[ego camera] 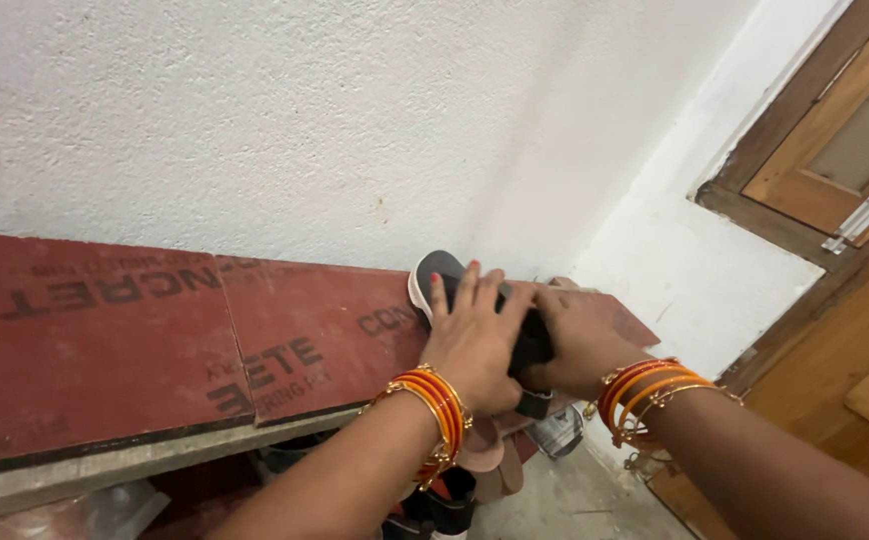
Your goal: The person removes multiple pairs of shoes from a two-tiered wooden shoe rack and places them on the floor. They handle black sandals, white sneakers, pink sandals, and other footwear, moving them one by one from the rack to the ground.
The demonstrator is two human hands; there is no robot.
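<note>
While both hands press a dark shoe onto the red shelf board by the white wall | left hand fingers spread flat on top | right hand wrapped round its near end | step judged: seating shoe; next calls for a steady release.

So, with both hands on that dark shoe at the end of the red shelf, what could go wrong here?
1. The dark shoe lies near the right end of the red shelf board; a push from the left hand or right hand might slide it off.
2. Other footwear sits below the shelf, so a falling shoe could land on it.
3. The bangles could scrape the board's edge.
</note>
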